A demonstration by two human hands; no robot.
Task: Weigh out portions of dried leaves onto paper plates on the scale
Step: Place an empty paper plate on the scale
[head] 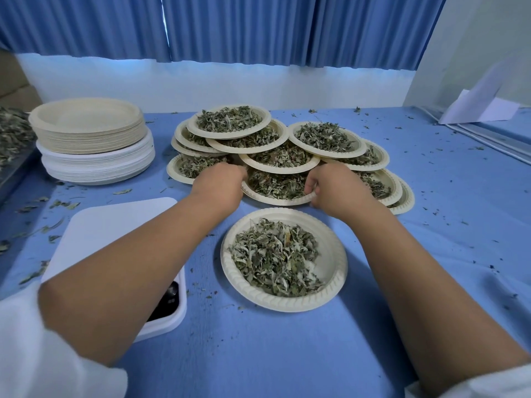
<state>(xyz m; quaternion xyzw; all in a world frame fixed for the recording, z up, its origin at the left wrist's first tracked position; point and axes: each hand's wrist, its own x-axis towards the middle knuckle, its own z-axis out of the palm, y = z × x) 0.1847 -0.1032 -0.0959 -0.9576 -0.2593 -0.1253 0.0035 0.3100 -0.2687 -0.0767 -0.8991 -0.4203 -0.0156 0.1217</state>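
- Your left hand (pixel 221 183) is curled at the left rim of the held plate (pixel 275 198), knuckles up. Its fingertips are hidden behind the hand.
- Your right hand (pixel 334 189) grips the right rim of the same plate, with the fingers curled round the edge.
- The held plate carries dried leaves (pixel 275 183) and sits at the front of the pile (pixel 324 136). Its far edge is tucked under another filled plate. You cannot tell whether it rests on the bench or is lifted.
- The pile is made of filled plates overlapping in several layers, mid-bench, just beyond your hands.
- The near plate (pixel 330 262), also heaped with leaves, lies flat on the bench between your forearms. It is close to the held plate but apart from it.
- The white scale (pixel 115 234) lies to the left of the near plate, and your left forearm crosses above it. Its dark display (pixel 166 300) shows at the near corner, partly hidden and unreadable.
- A stack (pixel 86 130) of unfilled plates stands at the far left, cream ones on top of white ones.
- A heap of loose leaves (pixel 11 133) shows at the left edge, cut off by the frame.
- The bench (pixel 431 225) is covered in blue cloth and strewn with leaf bits.
- A blue curtain (pixel 258 24) hangs behind, and white paper (pixel 482 107) lies in the far right corner.
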